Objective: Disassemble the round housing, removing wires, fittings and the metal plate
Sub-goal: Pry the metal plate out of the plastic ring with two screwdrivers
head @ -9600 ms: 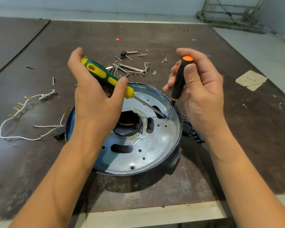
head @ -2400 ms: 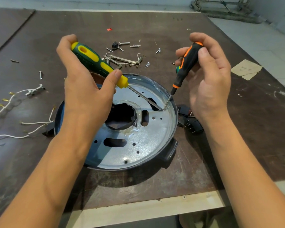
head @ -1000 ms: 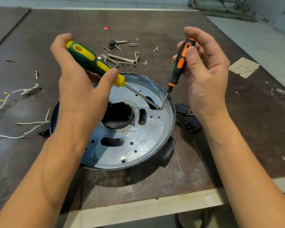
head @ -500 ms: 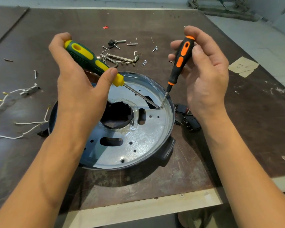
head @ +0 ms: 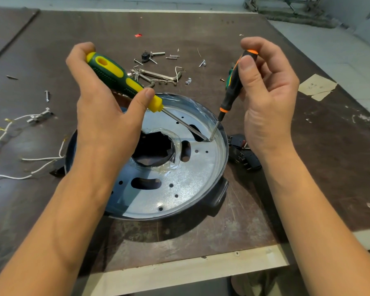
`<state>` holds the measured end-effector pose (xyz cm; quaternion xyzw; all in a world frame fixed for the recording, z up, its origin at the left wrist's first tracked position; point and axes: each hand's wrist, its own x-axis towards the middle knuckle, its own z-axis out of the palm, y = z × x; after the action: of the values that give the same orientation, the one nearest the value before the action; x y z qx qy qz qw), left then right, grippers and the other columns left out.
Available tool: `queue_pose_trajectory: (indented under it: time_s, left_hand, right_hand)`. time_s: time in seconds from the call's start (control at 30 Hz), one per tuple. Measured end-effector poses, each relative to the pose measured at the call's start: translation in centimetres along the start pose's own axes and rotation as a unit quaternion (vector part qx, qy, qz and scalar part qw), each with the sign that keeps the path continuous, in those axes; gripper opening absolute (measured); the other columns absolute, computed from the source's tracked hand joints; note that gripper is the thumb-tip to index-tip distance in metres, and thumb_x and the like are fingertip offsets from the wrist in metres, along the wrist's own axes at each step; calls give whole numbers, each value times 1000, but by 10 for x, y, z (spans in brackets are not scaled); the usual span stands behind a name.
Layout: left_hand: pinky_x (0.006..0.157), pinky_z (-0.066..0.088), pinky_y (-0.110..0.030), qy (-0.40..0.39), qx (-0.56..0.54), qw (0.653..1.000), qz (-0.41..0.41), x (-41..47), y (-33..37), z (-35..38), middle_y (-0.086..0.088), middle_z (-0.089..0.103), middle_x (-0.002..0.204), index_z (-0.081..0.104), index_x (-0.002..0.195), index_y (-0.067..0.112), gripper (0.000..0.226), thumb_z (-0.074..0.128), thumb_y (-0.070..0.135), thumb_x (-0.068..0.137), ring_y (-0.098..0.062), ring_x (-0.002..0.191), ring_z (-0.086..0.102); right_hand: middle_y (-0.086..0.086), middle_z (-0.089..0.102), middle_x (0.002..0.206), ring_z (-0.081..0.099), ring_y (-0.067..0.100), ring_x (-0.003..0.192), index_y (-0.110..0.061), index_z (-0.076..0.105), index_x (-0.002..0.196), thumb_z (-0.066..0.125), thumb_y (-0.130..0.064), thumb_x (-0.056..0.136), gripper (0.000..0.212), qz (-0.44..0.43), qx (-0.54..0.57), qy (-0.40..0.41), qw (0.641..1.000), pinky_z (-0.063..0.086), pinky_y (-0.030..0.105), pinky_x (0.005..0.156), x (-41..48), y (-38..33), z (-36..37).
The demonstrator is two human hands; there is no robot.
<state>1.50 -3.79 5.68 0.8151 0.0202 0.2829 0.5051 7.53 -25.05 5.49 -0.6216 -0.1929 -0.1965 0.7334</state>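
- a pale strip [head: 179, 272] edges the table [head: 201, 236] along the bottom of the frame; a band of bare brown top lies between it and the housing, crossed by both forearms.
- the housing [head: 219, 195] sits flat on the table at centre frame, with a dark rim and a lug at its lower right.
- the plate [head: 186, 184] lies inside the housing and fills it to the rim; it has slots and small holes, and clear film rings its ragged middle hole.
- the left hand [head: 103, 116], centre left above the housing's left side, has its fingers and thumb wrapped round the green driver [head: 115, 76]; the shaft slants down to the right, with its tip on the plate near the right rim.
- the right hand [head: 267, 103], upper right, pinches the orange driver [head: 233, 86] between thumb and fingers, close to upright; its tip meets the plate just beside the green driver's tip, hard against the rim's inner wall.
- black connectors [head: 244, 157] lie just outside the right rim, below the right wrist; whether they touch the rim cannot be told.
- white wires [head: 30, 159] trail from the left edge of the frame, one end close to the housing's left side.
- beyond the housing, screws [head: 171, 57] and bent strips [head: 160, 75] are scattered at upper centre.
- bare top runs from the connectors to the table's right edge, where a paper scrap [head: 316, 86] lies.
- more bare top stretches behind the screws to the far edge.
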Motion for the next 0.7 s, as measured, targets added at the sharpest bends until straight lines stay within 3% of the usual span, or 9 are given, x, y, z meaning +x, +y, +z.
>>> queue_pose_trajectory:
  time_s: [0.2, 0.33, 0.43, 0.57, 0.7]
  left_hand:
    - [80, 59, -47, 1, -1, 1000, -8, 0, 1, 0, 7, 53, 97, 22, 147, 19, 76, 73, 25, 91, -22, 89, 66]
    - [80, 59, -45, 5, 0, 1000, -11, -1, 2, 1, 9, 52, 94, 22, 147, 19, 75, 72, 24, 91, -17, 85, 66]
    - [80, 59, -49, -2, 0, 1000, -16, 0, 2, 0, -2, 56, 100, 21, 147, 20, 75, 72, 25, 91, -25, 90, 66]
    - [81, 58, -49, -1, 8, 1000, -19, 0, 2, 0, 1, 57, 99, 22, 147, 20, 75, 71, 25, 91, -26, 90, 67]
    - [82, 58, -49, -7, 6, 1000, -26, 0, 1, 0, -4, 62, 99, 21, 147, 21, 75, 70, 27, 91, -28, 89, 69]
  right_hand:
    - [14, 67, 99, 65, 28, 89, 0, 60, 124, 42, -6, 105, 27, 25, 28, 9, 999, 53, 38, 82, 0, 0, -7]
    - [10, 57, 96, 51, 31, 90, -6, 61, 116, 54, -11, 103, 16, 4, 6, 7, 1000, 45, 46, 79, -1, 0, -1]
    - [-1, 58, 94, 52, 24, 88, -5, 61, 121, 63, -7, 100, 22, -17, -29, -3, 999, 49, 46, 83, 1, 2, -3]
    - [14, 67, 110, 67, 27, 94, -1, 56, 130, 50, -2, 104, 27, -3, -18, -4, 1000, 55, 38, 85, 2, 4, -9]
    - [14, 68, 110, 66, 27, 91, -5, 58, 125, 50, -8, 103, 23, 22, 18, 19, 999, 54, 36, 81, 1, 4, -8]
